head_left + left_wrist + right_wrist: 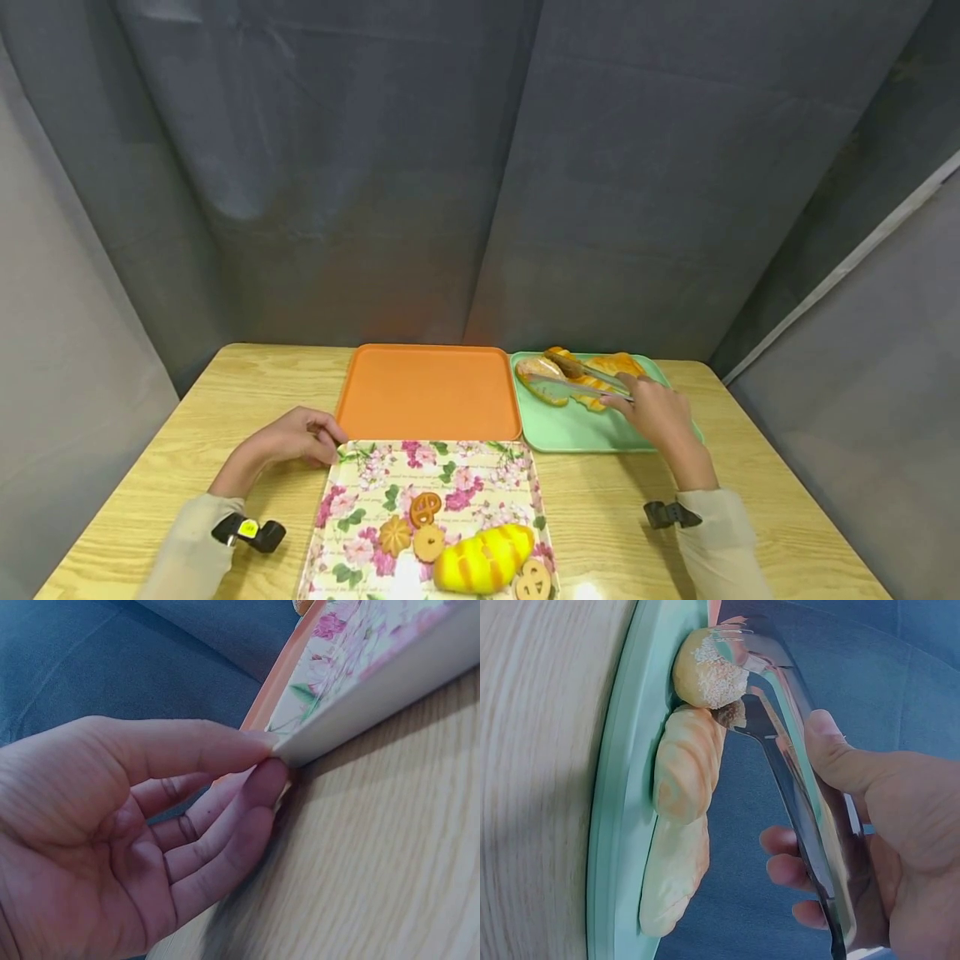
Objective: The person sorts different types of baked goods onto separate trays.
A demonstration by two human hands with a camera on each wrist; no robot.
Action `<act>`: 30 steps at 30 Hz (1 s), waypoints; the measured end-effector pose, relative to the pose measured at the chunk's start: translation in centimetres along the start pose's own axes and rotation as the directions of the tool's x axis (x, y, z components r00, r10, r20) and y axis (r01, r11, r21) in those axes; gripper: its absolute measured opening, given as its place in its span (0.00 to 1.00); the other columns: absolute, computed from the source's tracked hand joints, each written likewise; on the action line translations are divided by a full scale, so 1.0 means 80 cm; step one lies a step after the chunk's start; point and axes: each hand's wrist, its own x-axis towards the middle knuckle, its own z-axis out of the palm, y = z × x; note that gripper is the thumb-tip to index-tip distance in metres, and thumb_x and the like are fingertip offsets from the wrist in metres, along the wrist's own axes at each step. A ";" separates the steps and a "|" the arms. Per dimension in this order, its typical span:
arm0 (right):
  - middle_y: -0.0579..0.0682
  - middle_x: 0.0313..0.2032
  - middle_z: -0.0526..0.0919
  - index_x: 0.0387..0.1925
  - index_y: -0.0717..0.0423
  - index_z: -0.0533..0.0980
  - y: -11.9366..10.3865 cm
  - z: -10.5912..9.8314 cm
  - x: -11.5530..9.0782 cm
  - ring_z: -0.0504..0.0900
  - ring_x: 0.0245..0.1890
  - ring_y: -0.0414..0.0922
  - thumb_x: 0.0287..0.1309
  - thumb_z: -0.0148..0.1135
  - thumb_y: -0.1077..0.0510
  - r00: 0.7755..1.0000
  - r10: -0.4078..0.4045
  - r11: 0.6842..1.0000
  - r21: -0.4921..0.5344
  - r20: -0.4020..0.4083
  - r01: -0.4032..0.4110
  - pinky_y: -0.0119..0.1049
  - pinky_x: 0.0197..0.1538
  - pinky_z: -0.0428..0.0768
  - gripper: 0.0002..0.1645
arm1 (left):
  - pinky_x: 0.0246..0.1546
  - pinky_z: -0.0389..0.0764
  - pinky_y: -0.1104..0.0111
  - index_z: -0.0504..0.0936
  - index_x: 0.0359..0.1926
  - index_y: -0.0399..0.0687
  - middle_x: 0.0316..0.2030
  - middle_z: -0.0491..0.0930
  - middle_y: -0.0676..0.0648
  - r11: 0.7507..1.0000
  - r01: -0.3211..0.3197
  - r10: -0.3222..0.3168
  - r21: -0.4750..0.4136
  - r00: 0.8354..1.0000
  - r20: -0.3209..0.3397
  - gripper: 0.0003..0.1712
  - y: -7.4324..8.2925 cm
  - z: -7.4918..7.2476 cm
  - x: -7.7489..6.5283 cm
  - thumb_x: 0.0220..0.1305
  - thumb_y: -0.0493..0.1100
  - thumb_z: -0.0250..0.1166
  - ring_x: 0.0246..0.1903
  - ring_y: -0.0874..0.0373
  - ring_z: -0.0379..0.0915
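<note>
My left hand (296, 437) pinches the far left corner of a floral tray (468, 458) between thumb and fingers, seen close up in the left wrist view. In my right hand (652, 408) are metal tongs (787, 787), held over a green tray (592, 435). The tong tips straddle a round bun (720, 675) with a pale, sesame-like topping, at that tray's left side. Beside it on the green tray lie a ridged bread (686, 765) and a longer, paler bread (675, 874), partly behind the tongs and hand in the head view.
An orange tray (435, 392) sits behind the floral tray, left of the green one. On the floral tray lie a yellow bread roll (483, 560), a brown pretzel cookie (425, 509), a flower-shaped cookie (394, 535), a round cookie (429, 543) and a paler pretzel cookie (533, 581). Grey curtains (375, 208) enclose the table.
</note>
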 end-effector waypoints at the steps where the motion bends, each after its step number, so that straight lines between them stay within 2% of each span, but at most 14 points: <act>1: 0.54 0.29 0.84 0.61 0.59 0.77 0.000 0.000 0.000 0.74 0.19 0.45 0.63 0.65 0.38 1.000 0.000 1.000 0.003 -0.003 0.000 0.41 0.19 0.67 0.35 | 0.33 0.83 0.65 0.81 0.48 0.26 0.33 0.85 0.42 1.000 0.000 0.000 -0.001 1.000 0.004 0.18 0.000 0.000 0.000 0.57 0.32 0.71 0.30 0.57 0.80; 8: 0.53 0.28 0.82 0.62 0.59 0.76 -0.002 -0.002 -0.002 0.71 0.18 0.44 0.65 0.65 0.40 0.998 -0.014 1.000 0.024 -0.059 0.015 0.38 0.19 0.63 0.34 | 0.33 0.83 0.65 0.81 0.48 0.25 0.34 0.85 0.42 1.000 -0.005 0.005 -0.003 1.000 0.006 0.19 0.004 -0.001 -0.001 0.57 0.32 0.71 0.30 0.56 0.80; 15: 0.57 0.36 0.86 0.63 0.57 0.75 -0.004 -0.010 0.000 0.75 0.21 0.45 0.67 0.61 0.36 0.999 -0.009 0.998 0.063 -0.040 0.012 0.39 0.20 0.64 0.36 | 0.34 0.83 0.64 0.81 0.48 0.26 0.32 0.86 0.46 1.000 -0.001 0.001 0.010 1.000 0.015 0.19 0.004 -0.002 -0.001 0.57 0.33 0.71 0.31 0.56 0.81; 21: 0.49 0.26 0.80 0.60 0.56 0.77 -0.010 -0.015 -0.001 0.70 0.19 0.43 0.67 0.60 0.35 0.999 -0.015 0.995 0.095 -0.046 0.019 0.38 0.21 0.63 0.34 | 0.35 0.83 0.64 0.81 0.48 0.27 0.32 0.86 0.46 1.000 -0.003 0.003 0.016 1.000 0.013 0.18 0.003 -0.001 0.000 0.57 0.33 0.71 0.30 0.57 0.81; 26: 0.45 0.21 0.78 0.57 0.58 0.80 -0.029 -0.024 -0.005 0.67 0.17 0.39 0.62 0.68 0.39 0.992 -0.099 0.981 0.159 -0.074 0.110 0.36 0.23 0.64 0.32 | 0.35 0.83 0.64 0.81 0.49 0.26 0.33 0.86 0.44 1.000 0.005 -0.005 0.012 1.000 0.005 0.19 0.005 -0.001 0.000 0.57 0.32 0.71 0.31 0.56 0.80; 30: 0.45 0.28 0.84 0.57 0.57 0.82 -0.049 -0.034 -0.010 0.69 0.20 0.37 0.55 0.73 0.38 0.981 -0.178 0.952 0.237 -0.078 0.192 0.34 0.27 0.68 0.35 | 0.34 0.83 0.64 0.81 0.49 0.26 0.33 0.85 0.43 1.000 0.014 -0.014 0.008 1.000 0.001 0.19 0.006 0.000 -0.001 0.58 0.32 0.71 0.30 0.56 0.80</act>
